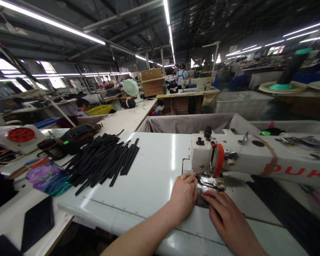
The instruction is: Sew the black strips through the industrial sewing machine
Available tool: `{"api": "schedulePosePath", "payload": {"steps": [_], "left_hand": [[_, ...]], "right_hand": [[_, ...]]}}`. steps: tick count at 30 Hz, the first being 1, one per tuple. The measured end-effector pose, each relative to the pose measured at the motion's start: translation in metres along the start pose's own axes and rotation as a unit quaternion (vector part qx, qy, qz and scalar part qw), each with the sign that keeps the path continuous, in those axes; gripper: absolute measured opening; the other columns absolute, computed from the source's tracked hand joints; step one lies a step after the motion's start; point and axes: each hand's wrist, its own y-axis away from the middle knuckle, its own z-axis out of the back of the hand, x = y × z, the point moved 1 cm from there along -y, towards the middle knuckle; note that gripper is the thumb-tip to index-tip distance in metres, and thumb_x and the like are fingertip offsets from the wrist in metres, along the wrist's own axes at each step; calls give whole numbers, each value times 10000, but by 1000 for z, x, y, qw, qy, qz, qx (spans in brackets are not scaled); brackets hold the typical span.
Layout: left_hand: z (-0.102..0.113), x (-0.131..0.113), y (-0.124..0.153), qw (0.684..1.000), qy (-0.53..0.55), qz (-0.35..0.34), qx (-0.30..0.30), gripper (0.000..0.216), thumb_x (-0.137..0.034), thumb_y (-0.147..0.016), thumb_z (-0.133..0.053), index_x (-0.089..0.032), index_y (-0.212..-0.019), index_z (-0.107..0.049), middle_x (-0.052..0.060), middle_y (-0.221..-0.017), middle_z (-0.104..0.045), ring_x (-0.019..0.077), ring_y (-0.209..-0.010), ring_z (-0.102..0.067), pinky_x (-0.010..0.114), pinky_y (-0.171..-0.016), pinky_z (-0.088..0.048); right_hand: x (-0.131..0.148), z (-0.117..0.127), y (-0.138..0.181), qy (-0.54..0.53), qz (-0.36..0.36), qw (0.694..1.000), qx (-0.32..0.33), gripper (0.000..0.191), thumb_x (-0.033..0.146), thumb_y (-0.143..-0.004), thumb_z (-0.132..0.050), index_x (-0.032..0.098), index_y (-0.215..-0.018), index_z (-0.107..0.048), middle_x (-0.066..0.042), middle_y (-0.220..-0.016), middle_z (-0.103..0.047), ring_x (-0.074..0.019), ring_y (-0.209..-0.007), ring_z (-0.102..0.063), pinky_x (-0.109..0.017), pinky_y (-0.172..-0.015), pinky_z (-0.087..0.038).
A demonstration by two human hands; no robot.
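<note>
A white sewing machine (245, 153) with an orange guard (218, 160) stands before me at the right. My left hand (184, 195) is beside the presser foot (209, 183), its fingers curled together and the tips hidden at the needle area. Whatever they hold cannot be made out. Close by on the right, my right hand (225, 211) lies palm down with fingers stretched out. Its fingertips touch a small dark, shiny surface between the hands; whether that is plate or material is unclear. Left of the machine lies a loose pile of black strips (104, 160).
Long black pieces (280, 209) lie under the machine arm, with pink-handled scissors (318, 199) at the right. A purple and teal pouch (49, 177) and a black flat piece (38, 222) are on the left. Behind stand a fabric-lined bin (186, 122), a fan (131, 88) and a cardboard box (152, 82).
</note>
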Motion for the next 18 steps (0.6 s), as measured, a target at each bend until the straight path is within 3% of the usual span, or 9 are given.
{"api": "schedulePosePath", "payload": {"steps": [3,5,8,10,15,18], "left_hand": [[1,16,-15,997,48,43,-43,248,-58,-852,-477,-174,-955,-670,66,-1082,-673,206,-1045,-585,363,-956,-492],[0,27,-29,997,40,38,-55,271,-51,-840,-484,-177,-996,-667,65,-1129,-654,207,-1121,-560,374,-1012,-464],[-4,38,-45,999,-25,-42,10,190,-149,-879,-525,-202,-984,-674,46,-1164,-650,233,-1235,-500,459,-1120,-357],[-4,43,-48,997,-56,-54,28,184,-192,-899,-518,-216,-995,-674,28,-1177,-655,236,-1237,-506,501,-1130,-330],[18,62,-29,997,-81,0,-1,231,-368,-927,-542,-257,-1085,-670,13,-1333,-584,238,-1262,-502,527,-1131,-317],[43,84,-3,992,-107,63,-15,218,-256,-927,-527,-260,-1089,-673,11,-1270,-630,244,-1268,-500,557,-1135,-294]], "right_hand": [[-2,-2,2,4,11,1000,-7,266,195,-904,-470,220,-1106,-642,-69,-1109,-638,-212,-1013,-601,-373,-863,-527],[-4,-3,3,9,24,1000,-16,262,201,-905,-469,224,-1106,-635,-62,-1110,-638,-212,-1011,-601,-374,-859,-525],[-8,-5,4,16,46,998,-32,258,231,-912,-467,227,-1118,-622,-59,-1122,-636,-217,-1019,-598,-373,-853,-518],[-12,-7,4,20,58,997,-40,258,265,-918,-463,229,-1122,-616,-59,-1128,-636,-222,-1017,-600,-372,-842,-515],[-33,-18,8,17,104,993,-51,275,320,-903,-482,240,-1127,-621,-56,-1139,-648,-236,-989,-629,-377,-811,-520],[-52,-30,14,-16,126,991,-52,296,316,-870,-517,259,-1137,-632,-59,-1120,-663,-257,-955,-646,-396,-798,-524]]}}
